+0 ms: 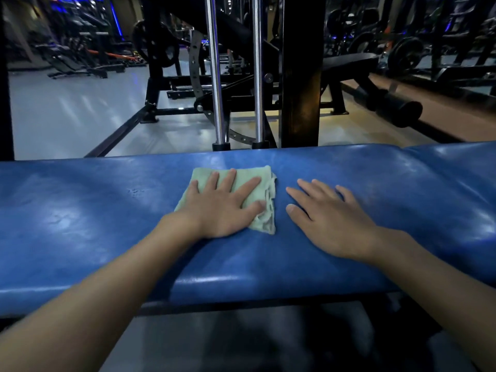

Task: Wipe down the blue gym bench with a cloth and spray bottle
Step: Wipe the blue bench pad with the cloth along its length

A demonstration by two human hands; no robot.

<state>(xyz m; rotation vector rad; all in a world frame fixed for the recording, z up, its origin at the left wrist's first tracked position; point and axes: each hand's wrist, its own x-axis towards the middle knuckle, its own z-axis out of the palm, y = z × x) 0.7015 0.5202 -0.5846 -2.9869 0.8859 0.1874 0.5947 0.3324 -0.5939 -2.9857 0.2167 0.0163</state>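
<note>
- Fingers (228,182) of the left hand (221,210) lie straight and spread, palm down, pressing flat on the cloth (264,221) — nothing is pinched or curled around.
- That cloth is pale green and folded. It sits on the middle of the bench top, nearer the far edge, and its frayed right side shows past the thumb.
- The right hand (330,218) is likewise relaxed and flat, fingers straight and a little apart. It rests on bare vinyl just to the right of the cloth and does not touch it.
- Both bare forearms reach in from the near edge of the view.
- The blue bench (80,210) runs across the view from left to right. Its padded top is shiny and scuffed, and a seam at the far right marks a second pad section.
- Just behind the bench's far edge stand two upright chrome rods (216,76), with a dark post (302,76) close beside them on the right.
- Farther back, on the right, are a black flat bench (349,63) and weight plates (405,55) — the grey floor (67,111) opens out on the left.
</note>
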